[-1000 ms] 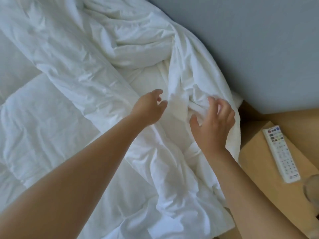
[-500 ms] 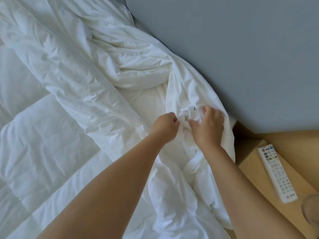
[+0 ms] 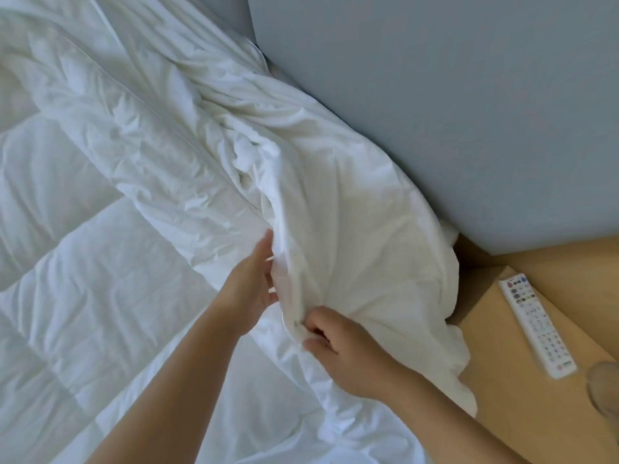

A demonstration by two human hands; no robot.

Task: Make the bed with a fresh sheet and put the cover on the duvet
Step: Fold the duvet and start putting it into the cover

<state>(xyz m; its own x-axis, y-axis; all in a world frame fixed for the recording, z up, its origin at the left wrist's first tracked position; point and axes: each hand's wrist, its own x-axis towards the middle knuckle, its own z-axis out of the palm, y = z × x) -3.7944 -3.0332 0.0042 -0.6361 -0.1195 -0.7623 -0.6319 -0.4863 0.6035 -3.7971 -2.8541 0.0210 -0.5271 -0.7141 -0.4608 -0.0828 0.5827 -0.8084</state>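
Duvet cover (image 3: 351, 229): white, bunched into a raised fold directly above and between both hands.
Right hand (image 3: 338, 346): fingers curled, pinching the cover's lower edge.
Left hand (image 3: 249, 289): just left of that fold, fingertips slipped behind the cloth; grip cannot be told.
Duvet (image 3: 83, 262): quilted, spread flat left of the left hand – open room there.
Headboard (image 3: 469, 112): grey, beyond the fold.
Bedside table (image 3: 536, 413): right of the right hand, bearing a remote (image 3: 536, 326).
Blurred object (image 3: 606, 390): cut off at the right edge – unidentifiable.
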